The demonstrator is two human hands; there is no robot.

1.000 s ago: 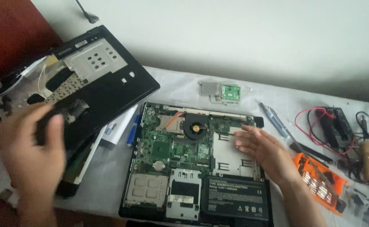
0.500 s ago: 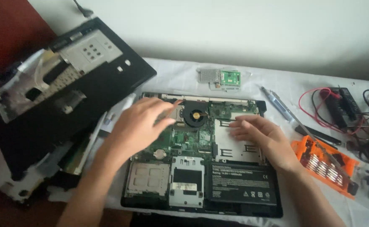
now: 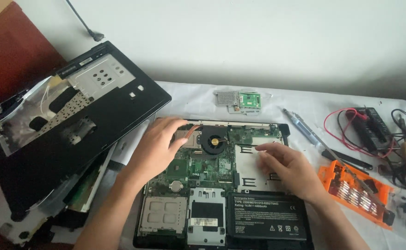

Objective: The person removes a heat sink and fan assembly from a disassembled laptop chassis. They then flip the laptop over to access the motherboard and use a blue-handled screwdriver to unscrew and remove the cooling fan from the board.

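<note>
I am resting my left hand [image 3: 159, 147] on the upper left corner of the opened laptop base [image 3: 221, 183], fingers bent and lying loosely on the copper heat pipe just left of the round cooling fan [image 3: 214, 140]. I cannot tell whether those fingers are pinching anything. My right hand [image 3: 288, 167] is lying on the pale metal shield to the right of the fan, fingers loosely curled, the fingertips pressing down at its upper edge; it is gripping nothing I can see.

The laptop base is lying flat on the white surface [image 3: 198, 99], its black battery [image 3: 267, 216] sitting at the lower right corner. The removed palmrest cover [image 3: 73, 109] is lying tilted to the left of the base, a small green card [image 3: 244, 100] beyond its far edge, and the orange bit case [image 3: 355, 192] with the screwdriver [image 3: 304, 132] to its right.

To do this well, I judge I should be keeping the right hand pressing steadily so the base is not sliding, and working the left fingers gently around the fan, staying clear of the thin cables and the bare board.
</note>
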